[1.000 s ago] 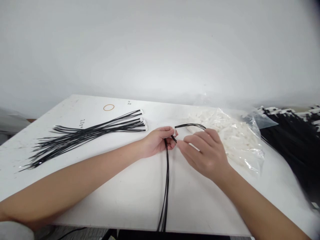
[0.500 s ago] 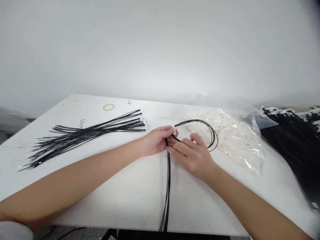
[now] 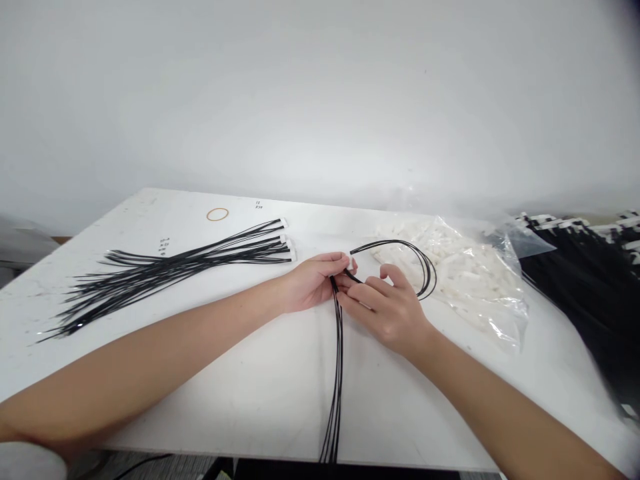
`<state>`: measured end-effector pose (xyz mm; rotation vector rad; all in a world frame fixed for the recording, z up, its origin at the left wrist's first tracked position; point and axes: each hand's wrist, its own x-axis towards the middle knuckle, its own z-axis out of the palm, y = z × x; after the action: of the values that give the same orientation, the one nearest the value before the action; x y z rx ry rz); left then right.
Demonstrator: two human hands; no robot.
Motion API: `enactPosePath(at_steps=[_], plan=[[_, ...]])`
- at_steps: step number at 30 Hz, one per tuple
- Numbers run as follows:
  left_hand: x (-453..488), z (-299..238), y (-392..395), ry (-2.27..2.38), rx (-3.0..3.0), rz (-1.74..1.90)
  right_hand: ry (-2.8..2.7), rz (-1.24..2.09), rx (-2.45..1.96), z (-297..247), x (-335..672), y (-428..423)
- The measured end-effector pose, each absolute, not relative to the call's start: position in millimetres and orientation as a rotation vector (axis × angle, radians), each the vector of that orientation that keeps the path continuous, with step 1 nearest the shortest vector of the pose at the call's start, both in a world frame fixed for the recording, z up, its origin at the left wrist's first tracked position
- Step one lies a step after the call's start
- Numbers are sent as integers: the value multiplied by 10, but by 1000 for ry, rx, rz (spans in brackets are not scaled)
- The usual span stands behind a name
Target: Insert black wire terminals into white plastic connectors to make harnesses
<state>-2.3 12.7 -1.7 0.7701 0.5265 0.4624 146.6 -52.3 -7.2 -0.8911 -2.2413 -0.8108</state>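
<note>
While the white tabletop [image 3: 270,380] spreads beneath, black wires [image 3: 337,380] loop and hang above it, looking light, springy, kink-prone; the right hand [image 3: 393,310] pinches them, fingertips together; the left hand [image 3: 313,283] clasps the tiny white connector [image 3: 349,261], likely hard and slick, best gripped by its sides

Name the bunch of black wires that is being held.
The middle bunch, held between the left hand and right hand. Neither hand holds the left bunch or the far-right dark pile.
</note>
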Motion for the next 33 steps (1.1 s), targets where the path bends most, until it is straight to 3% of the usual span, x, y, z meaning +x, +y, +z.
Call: enactPosePath(at_steps=[33], plan=[[-16, -56, 135, 487, 760, 487, -2146, -441, -963, -133, 1474, -522]])
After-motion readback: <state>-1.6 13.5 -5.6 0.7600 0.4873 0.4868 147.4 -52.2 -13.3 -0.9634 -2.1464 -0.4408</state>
